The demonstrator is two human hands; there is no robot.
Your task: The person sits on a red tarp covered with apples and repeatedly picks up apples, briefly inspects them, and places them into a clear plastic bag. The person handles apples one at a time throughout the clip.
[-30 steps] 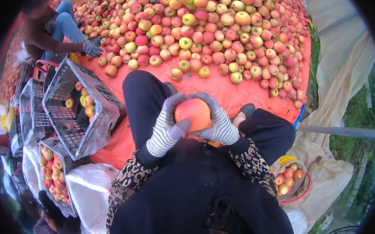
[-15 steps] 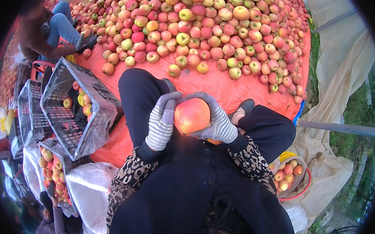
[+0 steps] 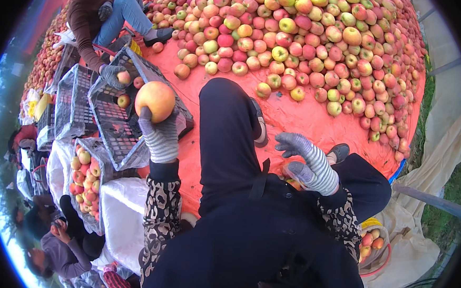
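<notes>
My left hand [image 3: 159, 137], in a striped grey and white glove, grips a large yellow-red apple [image 3: 155, 102]. It is held up at the right side of a dark plastic-lined crate [image 3: 115, 142], which has a few apples inside. My right hand [image 3: 313, 167], gloved the same way, hovers over my lap with fingers spread and nothing in them. A little fruit shows partly behind the right hand's fingers. Another person's gloved hand [image 3: 114, 76] holds an apple [image 3: 123, 77] at the crate's far end.
A big heap of apples [image 3: 320, 49] covers the far side of the red sheet [image 3: 228, 99]. At left stand another lined crate [image 3: 72, 105] and a filled crate of apples [image 3: 87, 180]. A bucket [image 3: 385, 248] with apples is at my right. More people sit at lower left.
My left hand has carried the apple from before my lap leftward to the crate. My right hand has let go of it and spread. The view has swung left; the other person now reaches into the crate.
</notes>
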